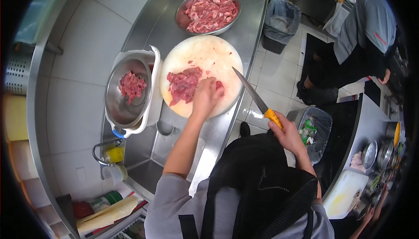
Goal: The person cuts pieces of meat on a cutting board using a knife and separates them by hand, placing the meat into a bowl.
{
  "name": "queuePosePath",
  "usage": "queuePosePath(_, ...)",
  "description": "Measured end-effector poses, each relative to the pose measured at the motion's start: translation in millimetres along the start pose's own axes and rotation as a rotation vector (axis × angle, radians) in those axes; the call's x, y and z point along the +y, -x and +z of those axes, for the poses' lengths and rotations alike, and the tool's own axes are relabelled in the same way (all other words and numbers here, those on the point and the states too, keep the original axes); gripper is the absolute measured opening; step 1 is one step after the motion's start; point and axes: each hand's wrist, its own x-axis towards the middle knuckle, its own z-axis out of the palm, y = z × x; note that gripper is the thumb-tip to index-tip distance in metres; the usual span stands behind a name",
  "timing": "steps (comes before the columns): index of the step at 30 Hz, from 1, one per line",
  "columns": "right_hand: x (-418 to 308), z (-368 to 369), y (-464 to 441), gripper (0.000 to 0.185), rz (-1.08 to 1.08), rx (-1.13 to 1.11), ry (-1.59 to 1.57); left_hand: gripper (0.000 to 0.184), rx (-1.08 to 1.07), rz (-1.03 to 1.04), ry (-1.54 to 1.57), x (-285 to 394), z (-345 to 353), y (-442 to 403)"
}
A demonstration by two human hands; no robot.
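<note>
My right hand [286,133] is closed around the yellow handle of a long, pointed steel knife [255,95], about four o'clock from the round white cutting board [222,55]. The blade points toward eleven, its tip overlapping the board's rim in view; I seem to carry it aside so my other hand has room. My left hand [207,97] lies low on the board, toward six, fingers bent over raw red sliced meat [183,84], perhaps steadying or gathering it; whether they pinch any, I cannot tell. The main heap sits toward nine. A wide steel bowl of cut meat [181,20] stands at twelve on the steel desk [161,27]; at nine, a smaller round steel bowl [114,97] rests in a white plastic tub [156,66], both likely placed within easy reach.
</note>
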Motion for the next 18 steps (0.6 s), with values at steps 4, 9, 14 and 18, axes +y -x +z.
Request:
queuePosePath(4,-7.5,-0.5,-6.2,0.05,-0.012,-0.029,0.028,0.018,0.092,0.085,-0.1,-2.5,28.2,-8.2)
queuePosePath(9,-10.2,-0.1,-8.8,0.05,0.002,-0.021,0.02,0.011,0.263,-0.196,0.148,-13.4,-9.4,-8.4)
queuePosePath(14,-1.5,-3.1,-12.5,0.05,0.04,-0.04,0.002,0.022,0.564,-0.139,-0.418,-67.6,-181.5,-25.0)
queuePosePath(18,-3.7,1.0,-18.6,0.05,-0.004,-0.019,0.018,0.03,0.418,0.108,-0.604,-56.7,-184.8,-33.9)
